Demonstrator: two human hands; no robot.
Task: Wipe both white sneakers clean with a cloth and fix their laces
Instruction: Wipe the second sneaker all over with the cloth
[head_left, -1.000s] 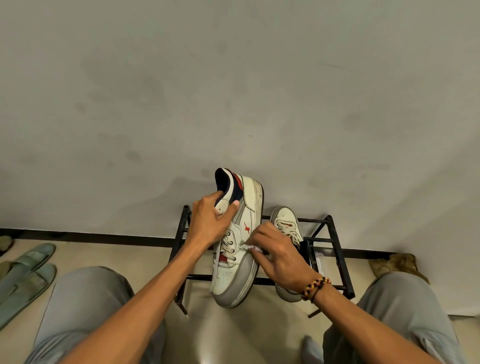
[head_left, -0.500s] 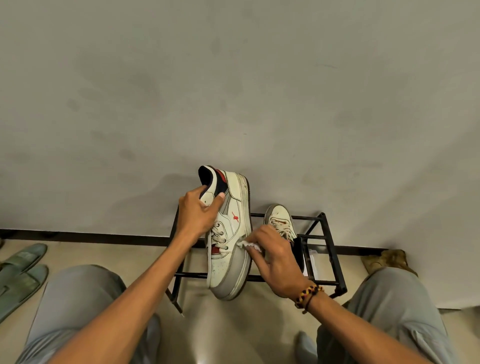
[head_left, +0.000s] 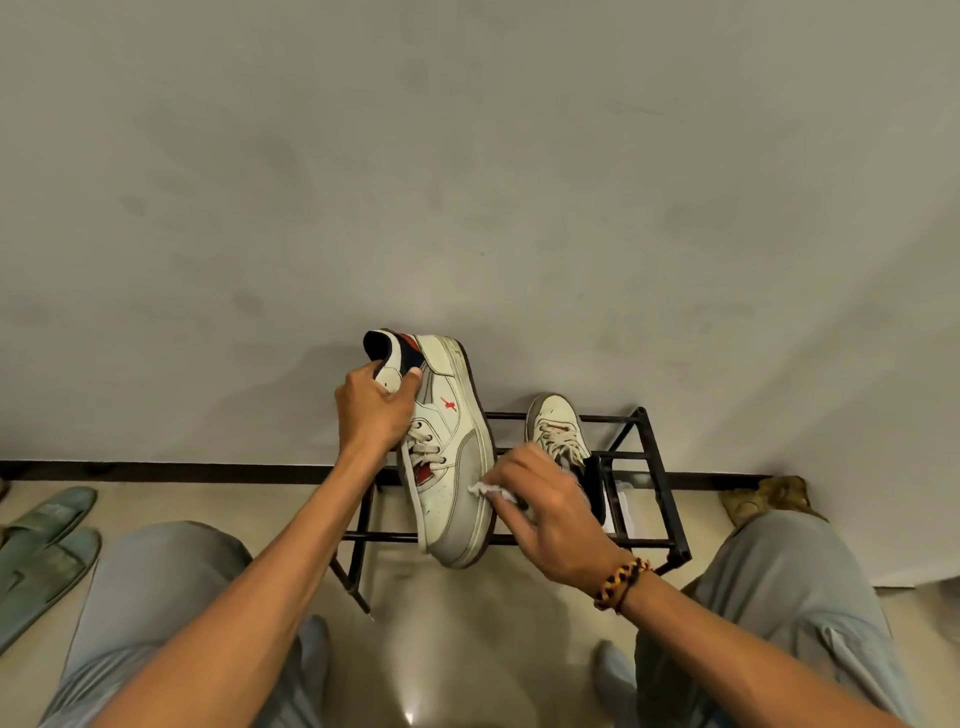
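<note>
Indoors, grey wall (head_left: 467, 182), black rack (head_left: 654, 467), left hand (head_left: 371, 410) grips sneaker (head_left: 452, 457), right hand (head_left: 545, 514) pinches cloth (head_left: 485, 490).

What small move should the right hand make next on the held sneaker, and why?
Probably drag the cloth down along the grey toe panel toward the sole edge. The left hand grips the held sneaker at its tongue, toe pointing down, and the right hand pinches the cloth against the panel's side, whose lower part looks dull. The second sneaker waits on the rack.

No legible text (sneaker (head_left: 451, 447) included)
</note>
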